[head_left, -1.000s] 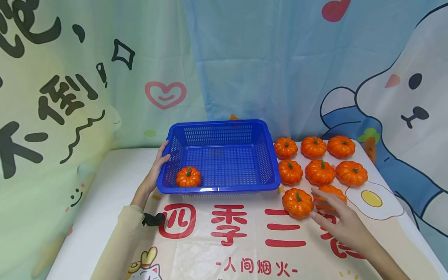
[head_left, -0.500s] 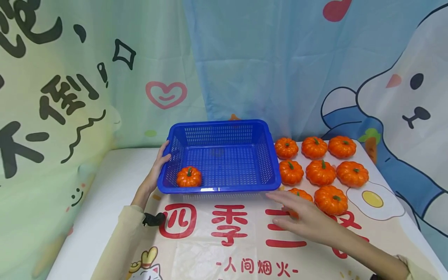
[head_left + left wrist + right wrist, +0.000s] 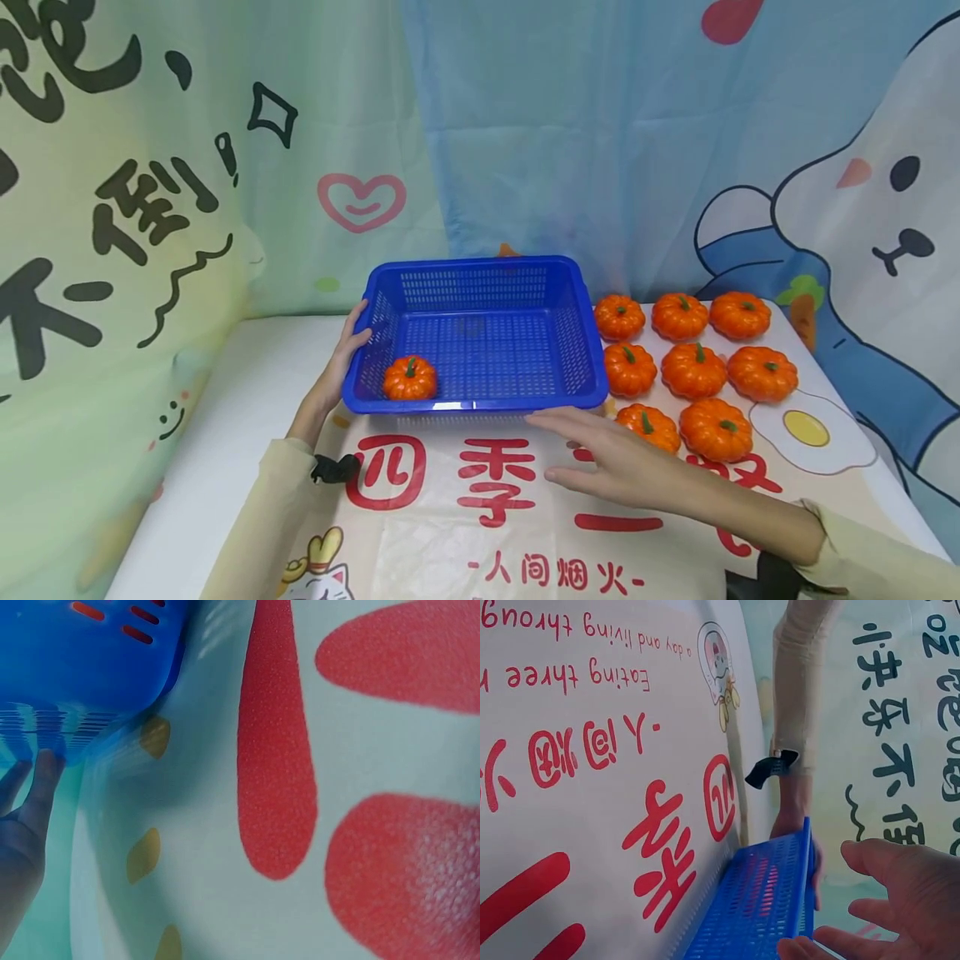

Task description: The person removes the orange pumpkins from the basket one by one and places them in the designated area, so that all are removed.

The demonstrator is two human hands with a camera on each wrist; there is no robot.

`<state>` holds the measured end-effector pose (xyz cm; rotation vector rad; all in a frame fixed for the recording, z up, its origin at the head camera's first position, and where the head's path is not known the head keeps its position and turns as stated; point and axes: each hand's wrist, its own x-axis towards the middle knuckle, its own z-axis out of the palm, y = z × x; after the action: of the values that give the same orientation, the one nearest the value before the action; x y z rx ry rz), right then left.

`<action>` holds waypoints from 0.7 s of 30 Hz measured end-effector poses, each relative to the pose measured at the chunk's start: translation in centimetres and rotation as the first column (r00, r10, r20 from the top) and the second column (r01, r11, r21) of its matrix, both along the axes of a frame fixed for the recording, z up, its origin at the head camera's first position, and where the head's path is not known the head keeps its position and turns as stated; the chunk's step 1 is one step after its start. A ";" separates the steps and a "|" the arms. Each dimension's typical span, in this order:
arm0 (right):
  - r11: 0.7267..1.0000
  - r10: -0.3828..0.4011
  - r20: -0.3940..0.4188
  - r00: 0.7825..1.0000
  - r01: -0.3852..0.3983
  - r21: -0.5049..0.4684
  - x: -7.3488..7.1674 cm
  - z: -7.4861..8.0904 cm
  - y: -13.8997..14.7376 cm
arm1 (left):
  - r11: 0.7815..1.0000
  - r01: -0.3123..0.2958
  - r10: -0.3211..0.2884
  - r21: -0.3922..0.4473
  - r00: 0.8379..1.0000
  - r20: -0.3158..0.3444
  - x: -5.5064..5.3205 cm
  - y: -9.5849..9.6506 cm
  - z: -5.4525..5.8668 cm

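Your right hand reaches the basket's front rim

Your right hand [image 3: 611,467] (fingers spread, holding nothing) partly hides the nearest pumpkin [image 3: 649,427]; a second ago it hovered farther right, over that row. Beyond it, your left hand [image 3: 343,358] still grips the blue basket [image 3: 480,407] at its left wall, fingertips hidden inside; one pumpkin inside [image 3: 409,379].

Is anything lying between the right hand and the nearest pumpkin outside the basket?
Nothing visible. The right hand hovers open over the mat, and the nearest pumpkin sits just right of its fingers with no object between. The blue basket lies beyond, its near rim by the fingertips.
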<state>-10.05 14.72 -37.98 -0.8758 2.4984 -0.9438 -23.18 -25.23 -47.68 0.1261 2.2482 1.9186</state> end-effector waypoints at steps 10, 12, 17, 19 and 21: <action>0.993 0.096 0.042 0.995 -0.092 -0.079 -5.7 0.2 -4.3 | 1.000 0.005 -0.005 0.006 1.000 -0.009 -0.1 -0.3 0.1; 0.996 0.084 0.102 0.991 -0.080 -0.039 -7.2 0.4 -6.0 | 1.000 0.003 -0.003 0.011 1.000 -0.006 0.0 -0.3 0.1; 0.989 0.083 0.186 0.979 -0.103 0.102 -10.8 0.4 -10.9 | 1.000 -0.001 0.001 0.004 1.000 -0.011 0.0 -0.2 0.1; 0.978 0.101 0.186 0.977 -0.131 0.160 -12.0 0.1 -12.7 | 1.000 0.000 0.000 0.000 1.000 -0.012 0.0 -0.1 0.1; 0.964 0.114 0.182 0.977 -0.152 0.216 -13.2 -0.4 -14.3 | 1.000 0.000 0.000 -0.008 1.000 -0.009 -0.1 0.1 0.1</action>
<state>-23.28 0.38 -38.36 -0.8403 2.3143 -0.6414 -23.23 -25.15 -47.62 0.1333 2.2617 1.9124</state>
